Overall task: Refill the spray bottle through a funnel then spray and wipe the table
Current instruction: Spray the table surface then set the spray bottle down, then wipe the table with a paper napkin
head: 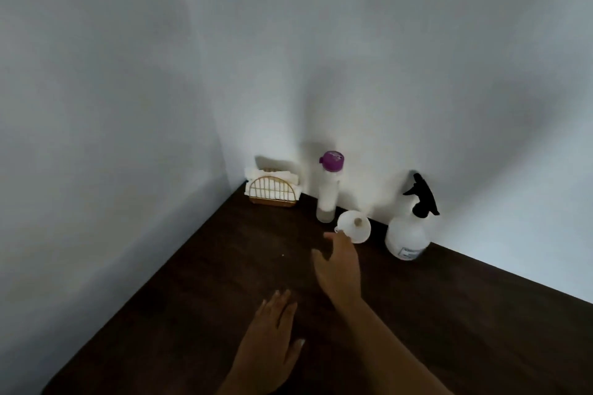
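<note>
A white spray bottle point(408, 234) with a black trigger head stands against the back wall on the dark wooden table point(199, 292). Left of it a white funnel point(354, 226) lies on its side, spout up. Further left stands a tall clear bottle point(329, 191) with a purple cap. My right hand point(340, 263) stretches forward, fingers apart, its fingertips just at the funnel's near rim and holding nothing. My left hand point(272, 340) rests flat and open on the table nearer to me.
A gold wire holder point(272, 191) with white napkins sits in the corner where the two white walls meet. The table's left edge runs diagonally along the left wall.
</note>
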`<state>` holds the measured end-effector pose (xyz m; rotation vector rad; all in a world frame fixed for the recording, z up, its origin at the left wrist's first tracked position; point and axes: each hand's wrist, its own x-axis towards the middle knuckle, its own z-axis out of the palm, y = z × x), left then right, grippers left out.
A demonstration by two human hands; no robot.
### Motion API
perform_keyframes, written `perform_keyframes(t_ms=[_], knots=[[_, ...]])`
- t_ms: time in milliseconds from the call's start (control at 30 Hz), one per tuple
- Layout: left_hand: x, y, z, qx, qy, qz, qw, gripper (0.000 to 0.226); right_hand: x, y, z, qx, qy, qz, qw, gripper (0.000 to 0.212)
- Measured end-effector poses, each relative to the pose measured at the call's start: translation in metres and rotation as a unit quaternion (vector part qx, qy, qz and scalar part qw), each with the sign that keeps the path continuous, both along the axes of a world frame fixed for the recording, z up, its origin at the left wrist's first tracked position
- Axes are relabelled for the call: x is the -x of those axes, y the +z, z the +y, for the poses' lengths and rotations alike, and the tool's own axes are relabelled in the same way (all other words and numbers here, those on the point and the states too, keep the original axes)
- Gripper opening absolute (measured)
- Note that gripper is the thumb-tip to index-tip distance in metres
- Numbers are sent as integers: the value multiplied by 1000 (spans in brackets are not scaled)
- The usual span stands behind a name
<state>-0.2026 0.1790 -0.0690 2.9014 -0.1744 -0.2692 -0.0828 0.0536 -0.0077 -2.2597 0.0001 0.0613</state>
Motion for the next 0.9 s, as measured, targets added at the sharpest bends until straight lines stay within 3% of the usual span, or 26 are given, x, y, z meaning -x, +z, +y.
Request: perform_keyframes(t_ms=[300,467,900], knots=[[9,24,43,29,54,-64,996,58,-7,17,61,70,100,-11,992,36],[-15,12,81,77,7,-78,994,64,-42,11,98,97,95,-22,990,31],[-64,-33,154,70,-34,-96,992,60,-149,-5,162,209,84,-111,968,41]])
